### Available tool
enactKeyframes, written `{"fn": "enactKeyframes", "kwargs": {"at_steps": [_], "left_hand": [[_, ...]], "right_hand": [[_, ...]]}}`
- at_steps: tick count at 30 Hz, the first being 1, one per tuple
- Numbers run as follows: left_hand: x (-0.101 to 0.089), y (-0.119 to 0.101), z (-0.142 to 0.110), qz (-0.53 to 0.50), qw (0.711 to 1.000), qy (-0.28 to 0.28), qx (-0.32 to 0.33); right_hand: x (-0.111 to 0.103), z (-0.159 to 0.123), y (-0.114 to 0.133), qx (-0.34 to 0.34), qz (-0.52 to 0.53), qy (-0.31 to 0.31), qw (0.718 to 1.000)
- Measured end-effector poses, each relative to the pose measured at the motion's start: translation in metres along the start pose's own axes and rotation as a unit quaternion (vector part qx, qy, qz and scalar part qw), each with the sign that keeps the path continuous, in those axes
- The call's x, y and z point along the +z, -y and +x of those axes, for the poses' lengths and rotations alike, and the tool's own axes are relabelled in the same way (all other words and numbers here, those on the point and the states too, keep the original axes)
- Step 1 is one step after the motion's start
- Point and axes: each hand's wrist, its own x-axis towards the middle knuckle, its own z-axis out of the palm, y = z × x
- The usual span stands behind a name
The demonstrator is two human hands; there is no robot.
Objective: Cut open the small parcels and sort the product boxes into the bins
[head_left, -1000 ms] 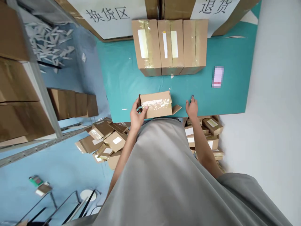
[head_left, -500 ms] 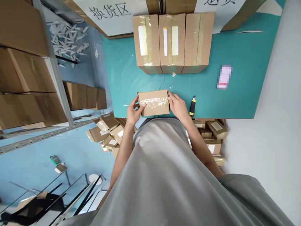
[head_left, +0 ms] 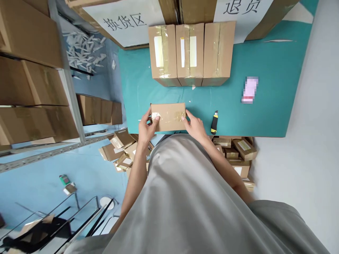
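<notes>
A small brown cardboard box (head_left: 169, 121) with shiny clear tape on its upper face is held near the front edge of the green table (head_left: 259, 120). My left hand (head_left: 147, 128) grips its left end, thumb on top and fingers along the side. At the right end my right hand (head_left: 195, 126) grips the box too, its thumb over the taped face. To the right of that hand lies a black and yellow box cutter (head_left: 214, 122), its blade end pointing away from me.
Three taped cartons (head_left: 190, 53) stand side by side at the back, before large boxes with paper signs (head_left: 127, 23). A blurred pink item (head_left: 250, 90) lies at the right. Smaller boxes (head_left: 124, 148) are heaped below the table's left side, more boxes (head_left: 245, 148) below its right. Shelves (head_left: 69, 98) stand left.
The box has turned slightly and now sits squarer to the table edge. My right thumb has moved onto its upper face. The whole view has shifted a little.
</notes>
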Motion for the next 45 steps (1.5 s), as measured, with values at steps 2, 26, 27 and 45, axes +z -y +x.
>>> {"fn": "enactKeyframes", "kwargs": {"at_steps": [2,26,27,45], "left_hand": [[-0.012,-0.020,-0.003,0.062,0.998,-0.022,0.010],[-0.001,-0.010,-0.017,0.182,0.969,0.104,0.127],[-0.002,-0.010,-0.022,0.180,0.968,0.115,0.131],[0.003,0.012,-0.016,0.328,0.914,0.204,0.125]], "right_hand": [[0.013,0.011,-0.015,-0.008,0.097,-0.001,0.995],[-0.005,0.048,-0.064,-0.106,-0.073,-0.063,0.990],[-0.010,0.051,-0.058,-0.119,-0.095,-0.058,0.987],[-0.009,0.127,-0.024,0.048,-0.190,-0.151,0.969]]}}
